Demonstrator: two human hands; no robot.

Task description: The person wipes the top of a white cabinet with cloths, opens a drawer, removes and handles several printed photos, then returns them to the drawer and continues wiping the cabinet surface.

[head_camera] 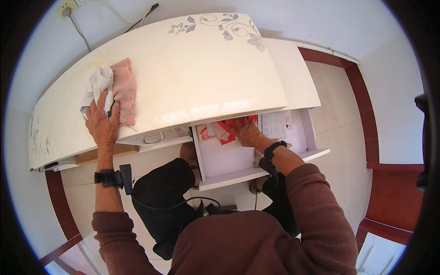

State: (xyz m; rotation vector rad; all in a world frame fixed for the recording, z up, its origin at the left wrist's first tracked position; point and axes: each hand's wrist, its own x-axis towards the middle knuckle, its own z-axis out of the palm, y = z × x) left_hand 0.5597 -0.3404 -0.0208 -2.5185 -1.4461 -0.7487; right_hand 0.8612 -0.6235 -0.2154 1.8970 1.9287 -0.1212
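My left hand (103, 125) rests on a bunched white cloth (98, 84) on the cream cabinet top (192, 75), its fingers pressed into the folds. A frayed pink cloth (124, 92) lies flat against it on the right, and a bit of dark blue shows by the thumb. My right hand (248, 132) reaches into a pulled-out drawer (220, 161), fingers spread over red paper (227, 136). Pink and white papers (216, 132) lie left of that hand, a printed sheet (273, 124) to its right. The drawer's back lies hidden under the cabinet top.
A crumpled cloth-like thing (257, 158) sits in the drawer under my right wrist. Another drawer front with a metal handle (153, 138) is left of it. My knees (161, 185) flank the open drawer. A plug (66, 12) and cables run along the wall behind.
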